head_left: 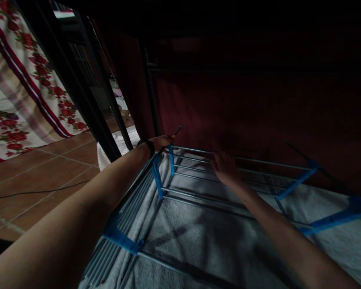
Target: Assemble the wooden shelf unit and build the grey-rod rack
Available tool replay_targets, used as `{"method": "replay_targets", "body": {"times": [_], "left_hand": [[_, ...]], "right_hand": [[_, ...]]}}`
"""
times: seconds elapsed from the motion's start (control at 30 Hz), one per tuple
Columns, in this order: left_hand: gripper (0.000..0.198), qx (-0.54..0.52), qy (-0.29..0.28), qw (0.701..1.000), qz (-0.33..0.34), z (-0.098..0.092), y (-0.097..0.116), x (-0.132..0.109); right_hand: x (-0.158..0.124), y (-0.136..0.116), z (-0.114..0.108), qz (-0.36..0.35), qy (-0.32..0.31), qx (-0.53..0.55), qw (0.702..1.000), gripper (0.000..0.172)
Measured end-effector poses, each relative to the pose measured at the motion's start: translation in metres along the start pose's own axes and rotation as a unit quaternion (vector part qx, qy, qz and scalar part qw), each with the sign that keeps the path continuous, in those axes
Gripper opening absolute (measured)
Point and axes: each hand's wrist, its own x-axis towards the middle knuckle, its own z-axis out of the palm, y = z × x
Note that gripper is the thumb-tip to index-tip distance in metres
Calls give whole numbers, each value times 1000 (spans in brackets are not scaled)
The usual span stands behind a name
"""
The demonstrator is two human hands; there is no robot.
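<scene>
A rack point(195, 198) of thin metal tubes with blue plastic brackets lies on a grey blanket point(180, 233). My left hand point(161, 142) reaches to its far left corner, fingers closed around the frame beside a blue bracket point(157, 176); a dark rod end sticks out past the fingers. At the far row of tubes, my right hand point(225, 166) has its fingers bent over the upper tubes, slightly blurred. Another blue bracket point(337, 216) shows at the right end. Under my left forearm, several parallel tubes point(108, 257) run along the near left side.
Black metal posts point(75, 88) rise at the left. Behind the rack hangs a dark red cloth point(228, 108). A floral curtain point(33, 80) covers the far left, above a tiled floor point(54, 172) with a black cable point(39, 192) across it.
</scene>
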Motion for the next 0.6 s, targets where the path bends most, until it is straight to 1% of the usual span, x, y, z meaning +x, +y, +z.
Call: {"method": "replay_targets", "body": {"times": [0.1,0.17,0.27,0.4,0.47,0.6], "left_hand": [[39,-2,-35,999,-11,-3,-10,9],[39,7,-42,999,-10,-4,-14,14],[36,20,-29,999,-6,-4,-18,18],[33,5,-15,1000,23,-3,-21,19],[33,0,-15,999,29,-3,-24,20],[32,4,-23,999,30,-5,-30,26]], "right_hand": [[29,-3,14,-26,-35,-16,999,38],[44,-9,21,-40,-71,-31,996,38],[61,-22,23,-42,-127,-46,990,38],[74,-36,19,-62,-192,-47,978,37],[77,-37,17,-70,-208,-44,975,36],[85,-32,18,-88,-208,-23,974,32]]}}
